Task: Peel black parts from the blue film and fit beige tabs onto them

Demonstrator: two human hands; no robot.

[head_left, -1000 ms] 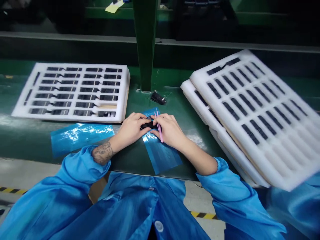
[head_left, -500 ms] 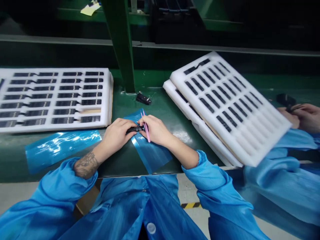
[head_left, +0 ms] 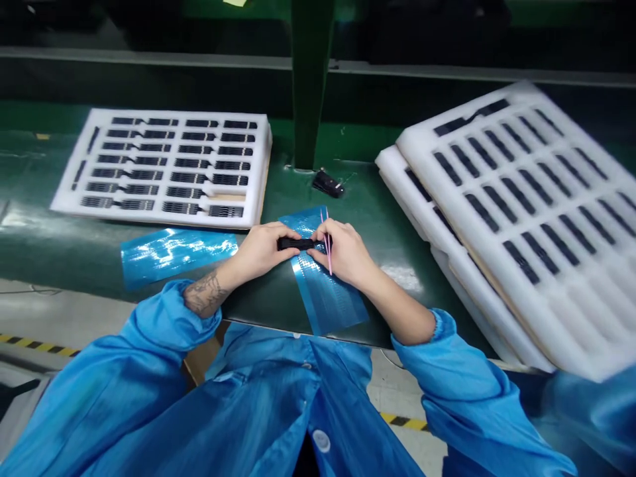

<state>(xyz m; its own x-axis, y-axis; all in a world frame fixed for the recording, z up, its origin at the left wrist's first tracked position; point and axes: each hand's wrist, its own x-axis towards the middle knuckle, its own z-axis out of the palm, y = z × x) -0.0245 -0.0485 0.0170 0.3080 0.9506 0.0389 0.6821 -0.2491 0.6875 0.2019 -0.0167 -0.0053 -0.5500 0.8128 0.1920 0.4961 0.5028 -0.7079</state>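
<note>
Both hands meet over a blue film sheet (head_left: 325, 295) lying on the green bench. My left hand (head_left: 261, 248) pinches one end of a small black strip-shaped part (head_left: 294, 244), held level just above the sheet. My right hand (head_left: 345, 253) grips the part's other end and also holds pink tweezers (head_left: 328, 248), which point away from me along my fingers. Both sleeves are bright blue.
A white foam tray (head_left: 258, 199) with rows of black parts lies at the left. A stack of white foam trays (head_left: 561, 318) slopes at the right. A second blue film sheet (head_left: 176, 252) lies left. A black part (head_left: 328, 183) rests by a green post (head_left: 309, 79).
The camera view swung right and then back left. Both hands stayed together on the black part, which now sits slightly higher and plainer between the fingers.
</note>
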